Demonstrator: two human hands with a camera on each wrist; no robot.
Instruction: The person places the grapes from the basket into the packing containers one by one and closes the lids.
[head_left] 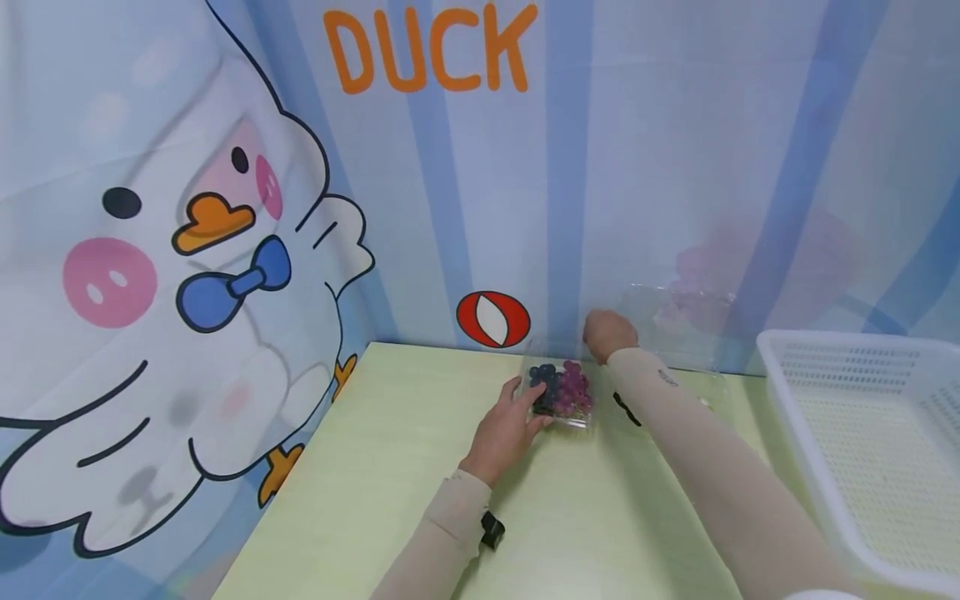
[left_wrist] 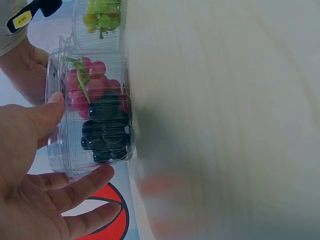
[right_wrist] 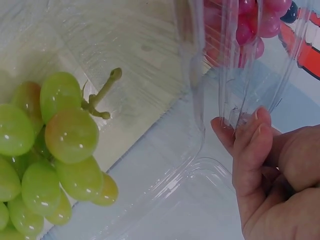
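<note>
A clear plastic box (left_wrist: pixel 58 152) holds a bunch of dark grapes (head_left: pixel 543 377) and a bunch of red grapes (head_left: pixel 573 387). My left hand (head_left: pixel 504 433) rests against its left end, thumb at the rim and fingers spread rather straight. On the far right side, my right hand (head_left: pixel 611 335) pinches a thin clear plastic edge (right_wrist: pixel 240 100) between thumb and fingers; it looks like a lid, though which box it belongs to is hard to tell. A second clear box lies beside it with green grapes (right_wrist: pixel 65 135); my right forearm mostly hides it in the head view.
A white plastic basket (head_left: pixel 789 425) stands at the right. Behind the pale yellow table (head_left: pixel 397 433) hangs a printed duck curtain (head_left: pixel 495 175), close to the boxes. A raised clear lid (head_left: pixel 675 333) leans near the curtain.
</note>
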